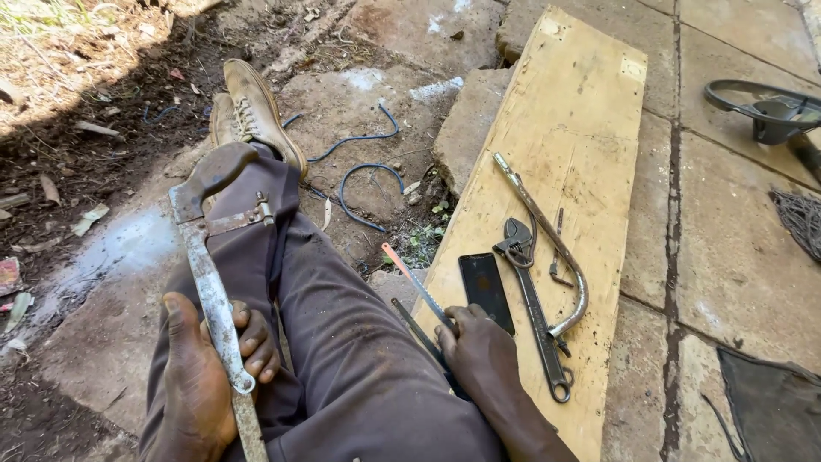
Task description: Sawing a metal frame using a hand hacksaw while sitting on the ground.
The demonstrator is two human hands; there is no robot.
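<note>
Hacksaw blade, thin and orange-tipped, pinched by right hand's grip.

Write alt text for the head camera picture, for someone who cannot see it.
A seated person's left hand grips a worn metal bar across their lap, while the right hand holds a thin hacksaw blade at a wooden board. An adjustable wrench, saw frame and dark phone lie there.

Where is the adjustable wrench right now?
In the head view the adjustable wrench lies on the wooden board at the person's right, between the dark phone and the curved hacksaw frame, just beyond the right hand.
</note>
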